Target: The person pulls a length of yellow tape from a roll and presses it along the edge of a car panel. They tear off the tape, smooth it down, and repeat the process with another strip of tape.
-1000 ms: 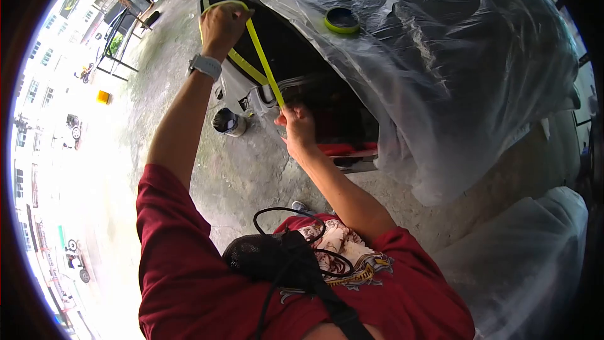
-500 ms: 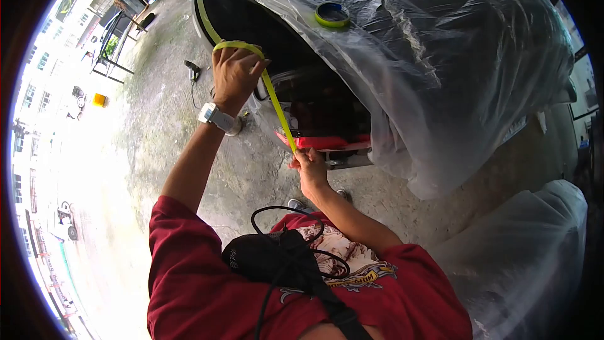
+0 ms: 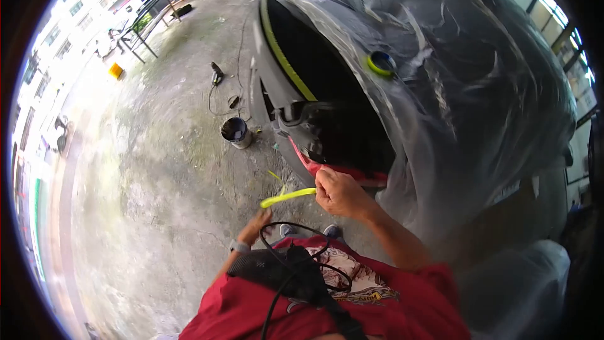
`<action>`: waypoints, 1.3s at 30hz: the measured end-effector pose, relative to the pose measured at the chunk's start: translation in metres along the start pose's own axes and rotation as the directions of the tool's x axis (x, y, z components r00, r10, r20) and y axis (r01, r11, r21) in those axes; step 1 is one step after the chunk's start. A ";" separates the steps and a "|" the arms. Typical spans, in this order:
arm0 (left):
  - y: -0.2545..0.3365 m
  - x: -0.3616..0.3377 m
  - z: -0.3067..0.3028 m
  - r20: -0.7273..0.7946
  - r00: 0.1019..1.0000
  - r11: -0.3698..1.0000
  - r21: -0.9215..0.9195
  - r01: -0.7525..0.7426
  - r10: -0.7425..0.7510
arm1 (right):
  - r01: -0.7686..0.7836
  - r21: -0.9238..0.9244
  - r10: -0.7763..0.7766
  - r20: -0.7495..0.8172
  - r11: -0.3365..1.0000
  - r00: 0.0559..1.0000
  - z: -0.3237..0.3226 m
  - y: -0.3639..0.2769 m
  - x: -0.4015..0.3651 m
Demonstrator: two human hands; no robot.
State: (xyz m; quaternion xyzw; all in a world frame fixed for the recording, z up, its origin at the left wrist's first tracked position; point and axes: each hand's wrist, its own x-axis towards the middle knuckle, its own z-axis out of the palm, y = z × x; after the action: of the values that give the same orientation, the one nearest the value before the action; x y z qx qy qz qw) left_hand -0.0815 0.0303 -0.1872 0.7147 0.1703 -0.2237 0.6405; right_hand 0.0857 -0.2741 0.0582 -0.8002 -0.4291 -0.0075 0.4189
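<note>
My right hand (image 3: 343, 194) is closed, its fingers pinching yellow-green masking tape (image 3: 288, 198) that reaches out to the left, just off the red light area at the vehicle's corner. Below the tape's far end is my left hand (image 3: 255, 225), smeared by motion, with a watch on its wrist; whether it grips the tape I cannot tell. Another strip of the same tape (image 3: 283, 56) runs along the edge of the vehicle's dark panel (image 3: 321, 56). Clear plastic sheeting (image 3: 465, 88) covers most of the vehicle beside that panel.
A roll of green tape (image 3: 381, 63) rests on the sheeting. On the concrete floor stand a dark bucket (image 3: 236, 133) and a corded tool (image 3: 217, 74). A black hanging cord (image 3: 267, 245) loops before my chest. More plastic sheeting (image 3: 522, 289) lies at the lower right.
My left hand has come down from the vehicle's edge toward my body. The tape between the hands is off the lower corner, and my right hand has shifted right and down.
</note>
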 end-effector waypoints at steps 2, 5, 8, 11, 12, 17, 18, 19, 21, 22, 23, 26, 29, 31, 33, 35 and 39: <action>-0.004 -0.031 0.004 0.017 0.914 0.913 0.054 0.404 -0.405 | 0.054 -0.123 -0.036 0.143 0.991 0.989 -0.001 -0.002 0.028; -0.037 -0.040 -0.026 -0.114 0.986 0.939 0.308 0.155 -0.125 | 0.309 -0.406 -0.061 0.520 0.860 0.852 0.005 -0.014 0.072; 0.077 -0.064 -0.029 -0.357 0.864 0.933 0.194 -0.304 0.356 | 0.472 -0.443 -0.053 0.685 0.762 0.727 0.024 -0.056 0.115; 0.188 -0.088 -0.037 -0.269 0.698 0.748 0.237 -0.620 0.664 | 0.564 -0.408 -0.072 0.763 0.718 0.642 0.055 -0.089 0.147; 0.202 -0.086 -0.042 -0.271 0.635 0.690 0.294 -0.662 0.724 | 0.580 -0.389 -0.078 0.781 0.716 0.620 0.066 -0.102 0.159; 0.211 -0.085 -0.068 -0.444 0.424 0.580 0.315 -0.751 0.790 | 0.559 -0.378 -0.133 0.731 0.738 0.669 0.091 -0.137 0.190; 0.211 -0.091 -0.072 -0.466 0.440 0.601 0.284 -0.747 0.768 | 0.589 -0.359 -0.189 0.718 0.724 0.670 0.093 -0.141 0.192; 0.211 -0.096 -0.075 -0.474 0.425 0.596 0.302 -0.744 0.771 | 0.612 -0.345 -0.238 0.701 0.712 0.672 0.094 -0.144 0.194; 0.205 -0.093 -0.079 -0.489 0.449 0.625 0.290 -0.724 0.748 | 0.622 -0.323 -0.267 0.696 0.713 0.667 0.096 -0.137 0.198; 0.202 -0.093 -0.082 -0.496 0.474 0.649 0.273 -0.710 0.728 | 0.626 -0.312 -0.285 0.688 0.715 0.668 0.097 -0.137 0.201; 0.195 -0.088 -0.085 -0.500 0.456 0.641 0.300 -0.706 0.736 | 0.628 -0.310 -0.288 0.688 0.714 0.666 0.096 -0.136 0.205; 0.179 -0.083 -0.092 -0.555 0.432 0.645 0.271 -0.714 0.711 | 0.644 -0.333 -0.326 0.651 0.689 0.686 0.094 -0.142 0.216; 0.159 -0.085 -0.105 -0.569 0.490 0.685 0.187 -0.705 0.660 | 0.632 -0.333 -0.332 0.632 0.700 0.700 0.090 -0.153 0.229; 0.146 -0.089 -0.111 -0.591 0.486 0.696 0.188 -0.693 0.644 | 0.611 -0.324 -0.332 0.613 0.722 0.717 0.089 -0.155 0.238; 0.133 -0.093 -0.116 -0.615 0.477 0.705 0.191 -0.683 0.628 | 0.635 -0.336 -0.368 0.592 0.696 0.717 0.085 -0.164 0.246; 0.118 -0.098 -0.120 -0.635 0.497 0.753 0.214 -0.622 0.592 | 0.652 -0.369 -0.403 0.558 0.662 0.725 0.084 -0.171 0.254; 0.103 -0.105 -0.119 -0.661 0.533 0.784 0.137 -0.605 0.528 | 0.617 -0.392 -0.548 0.285 0.682 0.787 0.093 -0.174 0.266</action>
State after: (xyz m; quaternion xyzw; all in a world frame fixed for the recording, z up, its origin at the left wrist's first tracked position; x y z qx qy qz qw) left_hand -0.1026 0.1404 -0.0348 0.7251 0.1587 0.2773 0.6100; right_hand 0.1008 0.0189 0.2127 -0.6958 -0.6758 -0.1851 0.1578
